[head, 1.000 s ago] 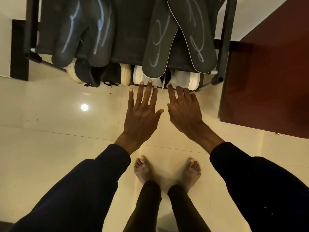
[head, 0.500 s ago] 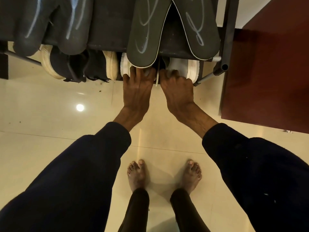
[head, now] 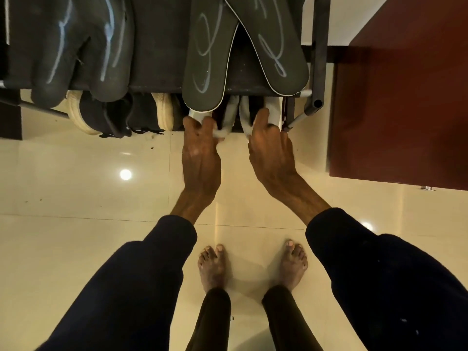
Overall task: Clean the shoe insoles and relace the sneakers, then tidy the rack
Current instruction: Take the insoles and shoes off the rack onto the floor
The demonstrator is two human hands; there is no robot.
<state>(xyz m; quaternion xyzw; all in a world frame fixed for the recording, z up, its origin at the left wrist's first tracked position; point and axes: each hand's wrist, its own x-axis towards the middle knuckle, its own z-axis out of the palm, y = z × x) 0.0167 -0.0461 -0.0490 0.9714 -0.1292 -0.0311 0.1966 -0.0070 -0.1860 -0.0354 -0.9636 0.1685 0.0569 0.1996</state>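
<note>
Now both hands gripping: left hand (head: pixel 201 150) curling fingers round heel of left white sneaker (head: pixel 220 134), right hand (head: pixel 269 145) clutching heel of right white sneaker (head: pixel 274 112), both on lower shelf of shoe rack (head: pixel 319 59), under dark insoles (head: pixel 205 62). Second ago, fingers spreading, reaching; pair likely coming out for relacing.

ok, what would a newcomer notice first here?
The left hand and right hand each have a grip on the white sneakers on the lower shelf of the rack. Directly above, dark insoles with pale scribbles overhang the top shelf. Bare feet stand on glossy floor tiles.
</note>
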